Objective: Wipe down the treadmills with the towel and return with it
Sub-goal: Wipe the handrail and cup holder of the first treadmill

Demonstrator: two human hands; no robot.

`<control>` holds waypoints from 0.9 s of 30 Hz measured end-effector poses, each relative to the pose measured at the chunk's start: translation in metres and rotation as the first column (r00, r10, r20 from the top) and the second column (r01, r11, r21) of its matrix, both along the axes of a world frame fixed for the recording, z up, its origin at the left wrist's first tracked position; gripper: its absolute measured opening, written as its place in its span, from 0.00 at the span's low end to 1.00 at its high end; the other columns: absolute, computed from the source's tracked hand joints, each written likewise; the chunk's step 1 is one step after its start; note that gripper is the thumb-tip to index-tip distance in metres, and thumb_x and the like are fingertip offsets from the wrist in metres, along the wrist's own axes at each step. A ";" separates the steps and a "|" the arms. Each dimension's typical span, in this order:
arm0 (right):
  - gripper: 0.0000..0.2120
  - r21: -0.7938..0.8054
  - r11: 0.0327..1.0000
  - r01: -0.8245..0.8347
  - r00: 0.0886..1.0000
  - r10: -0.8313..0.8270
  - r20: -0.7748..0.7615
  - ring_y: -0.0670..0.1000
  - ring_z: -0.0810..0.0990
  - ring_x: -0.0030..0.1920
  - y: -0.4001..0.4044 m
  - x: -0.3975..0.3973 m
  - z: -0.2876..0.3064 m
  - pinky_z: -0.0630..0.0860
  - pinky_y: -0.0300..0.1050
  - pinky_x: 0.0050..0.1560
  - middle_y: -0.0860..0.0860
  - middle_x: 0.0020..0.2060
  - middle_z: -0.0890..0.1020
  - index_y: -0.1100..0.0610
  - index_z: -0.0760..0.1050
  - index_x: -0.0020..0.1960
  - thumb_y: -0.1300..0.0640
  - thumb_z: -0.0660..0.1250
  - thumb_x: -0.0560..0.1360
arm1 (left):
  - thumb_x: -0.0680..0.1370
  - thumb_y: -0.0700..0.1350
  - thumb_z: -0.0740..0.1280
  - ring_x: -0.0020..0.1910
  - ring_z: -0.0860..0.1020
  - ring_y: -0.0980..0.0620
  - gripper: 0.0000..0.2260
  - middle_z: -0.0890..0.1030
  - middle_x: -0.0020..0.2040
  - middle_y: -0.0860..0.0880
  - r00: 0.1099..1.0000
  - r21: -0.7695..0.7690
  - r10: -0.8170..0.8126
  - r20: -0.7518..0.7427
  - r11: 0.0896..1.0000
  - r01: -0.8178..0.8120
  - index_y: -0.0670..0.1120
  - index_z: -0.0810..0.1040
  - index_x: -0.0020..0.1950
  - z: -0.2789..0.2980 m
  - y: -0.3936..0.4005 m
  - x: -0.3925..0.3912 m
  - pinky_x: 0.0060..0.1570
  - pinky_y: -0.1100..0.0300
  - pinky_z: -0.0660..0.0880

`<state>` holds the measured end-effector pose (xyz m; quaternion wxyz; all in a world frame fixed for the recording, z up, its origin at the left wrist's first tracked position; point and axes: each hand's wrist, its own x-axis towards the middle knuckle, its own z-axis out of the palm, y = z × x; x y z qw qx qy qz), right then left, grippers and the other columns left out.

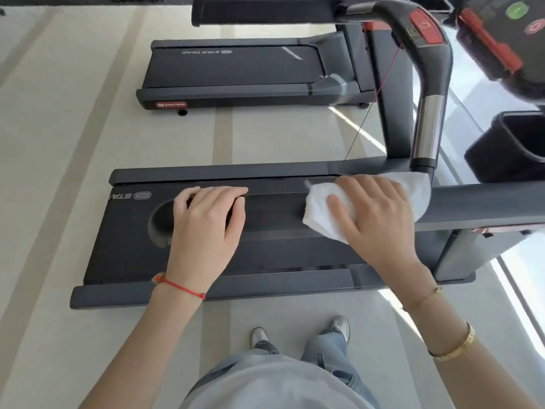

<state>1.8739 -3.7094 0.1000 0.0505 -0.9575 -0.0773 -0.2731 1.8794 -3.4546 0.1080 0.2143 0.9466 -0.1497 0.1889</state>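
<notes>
Towel (324, 214) under right hand (374, 216) — grip spread flat, pressing — on the treadmill handrail (274, 219), which runs leftward to the clasping left hand (206, 222).

Pale floor (73, 128) with darker stripes (222, 137) running front to back; a sunlit window (528, 270) along its right edge.

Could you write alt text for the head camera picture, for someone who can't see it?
Seen from above, a person's right hand presses a white towel on the dark handrail of the near treadmill, while the left hand grips the rail's end. A second treadmill stands beyond on the pale floor.
</notes>
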 end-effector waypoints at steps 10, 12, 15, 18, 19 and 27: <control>0.22 -0.041 0.986 -0.161 0.976 0.153 -0.154 0.54 0.75 0.42 0.108 0.013 0.004 0.70 0.51 0.47 0.50 0.42 0.79 0.55 0.78 0.54 0.44 0.49 0.82 | 0.82 0.46 0.58 0.55 0.80 0.51 0.13 0.83 0.53 0.53 0.999 -0.056 0.038 0.006 0.998 -0.038 0.47 0.81 0.57 -0.007 0.042 0.000 0.64 0.49 0.68; 0.22 -0.050 0.977 -0.210 0.970 0.201 -0.135 0.54 0.76 0.44 0.094 0.012 0.005 0.70 0.49 0.49 0.50 0.45 0.80 0.55 0.77 0.58 0.42 0.50 0.82 | 0.82 0.46 0.58 0.56 0.80 0.52 0.13 0.83 0.54 0.53 0.999 -0.075 0.045 -0.005 0.996 -0.046 0.47 0.81 0.58 -0.008 0.046 0.000 0.64 0.48 0.68; 0.21 -0.025 0.996 -0.086 0.991 0.083 -0.101 0.55 0.75 0.39 0.065 0.011 0.007 0.69 0.48 0.44 0.50 0.38 0.79 0.54 0.78 0.49 0.43 0.52 0.81 | 0.82 0.47 0.58 0.57 0.79 0.52 0.13 0.82 0.56 0.52 0.998 -0.093 0.054 -0.034 0.994 -0.057 0.47 0.80 0.59 -0.009 0.050 0.000 0.67 0.49 0.67; 0.20 0.009 0.999 0.050 0.993 -0.049 -0.109 0.55 0.68 0.29 0.072 0.020 0.011 0.62 0.47 0.36 0.51 0.26 0.71 0.56 0.69 0.33 0.48 0.51 0.79 | 0.82 0.47 0.58 0.58 0.79 0.51 0.14 0.82 0.57 0.51 0.995 -0.128 0.064 -0.076 0.989 -0.073 0.46 0.80 0.60 -0.009 0.057 0.000 0.66 0.51 0.68; 0.20 -0.005 0.999 0.053 0.989 -0.053 -0.138 0.55 0.66 0.28 0.080 0.023 0.013 0.61 0.47 0.35 0.51 0.24 0.69 0.56 0.67 0.31 0.48 0.50 0.78 | 0.82 0.47 0.58 0.59 0.78 0.51 0.14 0.82 0.57 0.51 0.994 -0.140 0.060 -0.086 0.988 -0.072 0.46 0.80 0.61 -0.010 0.058 0.000 0.65 0.51 0.68; 0.25 -0.076 0.964 -0.253 0.927 0.219 -0.305 0.54 0.72 0.33 0.133 0.034 0.015 0.66 0.48 0.36 0.49 0.32 0.73 0.55 0.71 0.43 0.42 0.41 0.80 | 0.82 0.44 0.55 0.57 0.77 0.48 0.15 0.81 0.56 0.50 0.994 -0.192 0.008 -0.112 0.981 -0.030 0.43 0.79 0.60 -0.010 0.056 0.000 0.60 0.51 0.71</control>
